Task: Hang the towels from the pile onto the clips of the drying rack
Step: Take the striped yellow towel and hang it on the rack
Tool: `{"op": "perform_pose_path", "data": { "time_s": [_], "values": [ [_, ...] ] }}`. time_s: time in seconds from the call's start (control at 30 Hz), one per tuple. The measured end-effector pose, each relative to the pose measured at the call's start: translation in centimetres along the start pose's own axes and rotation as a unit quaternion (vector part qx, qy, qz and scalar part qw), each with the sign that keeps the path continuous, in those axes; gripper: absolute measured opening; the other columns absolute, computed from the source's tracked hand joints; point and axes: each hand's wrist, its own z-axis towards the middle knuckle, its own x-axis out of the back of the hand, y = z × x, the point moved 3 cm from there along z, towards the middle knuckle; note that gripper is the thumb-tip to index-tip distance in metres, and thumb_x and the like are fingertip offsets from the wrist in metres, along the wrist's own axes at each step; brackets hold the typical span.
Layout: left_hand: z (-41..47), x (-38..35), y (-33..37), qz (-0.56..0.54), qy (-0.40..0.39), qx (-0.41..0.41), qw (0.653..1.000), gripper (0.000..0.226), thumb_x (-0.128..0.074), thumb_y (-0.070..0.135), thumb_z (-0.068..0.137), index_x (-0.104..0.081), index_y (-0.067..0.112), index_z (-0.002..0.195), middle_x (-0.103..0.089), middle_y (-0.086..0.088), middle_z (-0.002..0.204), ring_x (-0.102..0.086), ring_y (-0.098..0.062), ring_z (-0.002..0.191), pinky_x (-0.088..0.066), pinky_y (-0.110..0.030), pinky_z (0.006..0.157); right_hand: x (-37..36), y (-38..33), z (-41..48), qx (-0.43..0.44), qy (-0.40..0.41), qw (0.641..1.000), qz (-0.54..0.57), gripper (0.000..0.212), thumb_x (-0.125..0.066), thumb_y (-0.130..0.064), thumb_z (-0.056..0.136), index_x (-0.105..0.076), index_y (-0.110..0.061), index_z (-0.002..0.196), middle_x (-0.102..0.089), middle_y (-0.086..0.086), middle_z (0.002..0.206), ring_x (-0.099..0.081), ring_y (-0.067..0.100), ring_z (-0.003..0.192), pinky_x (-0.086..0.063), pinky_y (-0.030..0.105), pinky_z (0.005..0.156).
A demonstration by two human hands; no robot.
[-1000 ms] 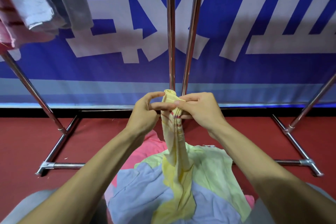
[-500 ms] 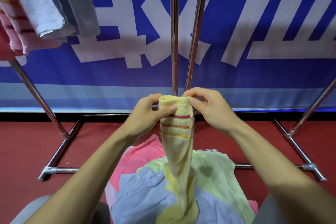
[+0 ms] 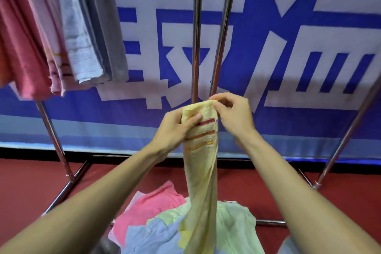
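Centre of frame: the left hand (image 3: 175, 128) and the right hand (image 3: 233, 117) are both gripping the top edge of a yellow striped towel (image 3: 201, 171), fingers curled on it. The towel is trailing down to the pile (image 3: 152, 206) at lower centre. The drying rack (image 3: 195, 37) is standing just behind, and hung towels (image 3: 61, 37) are occupying the upper left.

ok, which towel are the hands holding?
The yellow red-striped towel, top gripped by left hand and right hand; others lie piled or hang on the rack.
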Motion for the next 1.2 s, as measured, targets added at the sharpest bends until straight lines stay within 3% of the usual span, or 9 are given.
{"op": "perform_pose_path", "data": {
  "time_s": [0.17,0.27,0.33,0.43,0.67,0.87,1.0,1.1,1.2],
  "values": [
    [1.8,1.7,7.5,0.038,0.011,-0.06,0.997,0.01,-0.062,0.018,0.091,-0.069,0.025,0.088,-0.069,0.018,0.07,-0.062,0.009,0.066,-0.047,-0.01,0.061,2.0,-8.0,2.4,0.065,0.017,0.996,-0.051,0.02,-0.062,-0.009,0.088,-0.071,-0.016,0.105,-0.07,-0.003,0.097,-0.065,0.011,0.093,-0.054,0.036,0.09],
    [3.5,3.5,13.6,0.038,0.03,-0.116,0.992,0.011,-0.057,0.022,0.095,-0.068,0.021,0.092,-0.07,0.011,0.078,-0.067,0.0,0.072,-0.051,-0.016,0.062,4.7,-14.1,4.0,0.132,0.061,0.989,0.029,0.019,-0.062,-0.008,0.088,-0.065,-0.014,0.106,-0.067,-0.003,0.089,-0.065,0.011,0.086,-0.056,0.025,0.077],
    [4.0,4.3,15.7,0.085,0.021,-0.131,0.987,0.015,-0.053,0.023,0.097,-0.066,0.017,0.096,-0.069,0.006,0.084,-0.066,-0.007,0.077,-0.05,-0.015,0.062,5.1,-15.1,4.0,0.098,0.055,0.989,0.093,0.014,-0.063,-0.007,0.089,-0.065,-0.007,0.103,-0.067,0.003,0.087,-0.064,0.013,0.077,-0.055,0.021,0.066],
    [3.8,4.5,16.7,0.159,0.018,-0.165,0.973,0.018,-0.054,0.022,0.096,-0.066,0.015,0.108,-0.069,0.001,0.097,-0.065,-0.009,0.087,-0.051,-0.018,0.069,4.9,-14.8,2.9,0.053,0.064,0.994,0.075,0.014,-0.065,-0.01,0.088,-0.067,-0.005,0.101,-0.07,0.008,0.093,-0.066,0.015,0.082,-0.057,0.028,0.072],
    [3.4,4.4,20.4,0.072,0.054,-0.175,0.981,0.02,-0.051,0.026,0.097,-0.064,0.021,0.112,-0.068,0.006,0.101,-0.065,-0.005,0.09,-0.053,-0.016,0.072,6.6,-19.2,3.6,0.105,0.097,0.986,0.087,0.019,-0.066,-0.017,0.088,-0.061,-0.018,0.107,-0.071,0.0,0.087,-0.068,0.015,0.083,-0.058,0.034,0.077],
    [4.0,4.5,20.2,0.012,0.089,-0.131,0.987,0.017,-0.06,0.028,0.092,-0.069,0.019,0.103,-0.071,-0.001,0.098,-0.068,-0.018,0.092,-0.057,-0.034,0.079,5.8,-17.8,3.9,0.01,-0.014,0.97,0.242,0.033,-0.058,-0.024,0.094,-0.063,0.003,0.113,-0.067,0.007,0.086,-0.064,0.014,0.077,-0.052,0.022,0.065],
    [4.3,4.6,19.9,-0.013,0.122,-0.109,0.986,0.014,-0.064,0.025,0.09,-0.069,0.016,0.098,-0.072,-0.004,0.094,-0.069,-0.018,0.086,-0.058,-0.033,0.075,4.4,-15.1,2.5,-0.058,-0.167,0.965,0.195,0.06,-0.033,-0.055,0.098,-0.065,-0.005,0.103,-0.067,0.007,0.085,-0.063,0.015,0.075,-0.05,0.029,0.073],
    [4.5,5.0,19.6,-0.044,0.153,-0.064,0.985,0.017,-0.063,0.024,0.091,-0.065,0.013,0.104,-0.071,-0.006,0.096,-0.069,-0.02,0.089,-0.059,-0.035,0.076,3.6,-12.7,0.3,-0.097,-0.29,0.939,0.157,0.063,-0.024,-0.063,0.094,-0.064,-0.017,0.107,-0.07,0.013,0.104,-0.066,0.024,0.096,-0.051,0.037,0.089],
    [4.7,5.4,19.5,-0.087,0.177,-0.009,0.98,0.012,-0.063,0.023,0.091,-0.066,0.012,0.096,-0.072,-0.007,0.092,-0.07,-0.021,0.086,-0.059,-0.037,0.074,3.2,-11.2,-1.3,-0.08,-0.336,0.935,0.078,0.052,-0.035,-0.058,0.094,-0.062,-0.014,0.101,-0.066,0.005,0.088,-0.06,0.015,0.077,-0.05,0.025,0.071]
  ]
}}
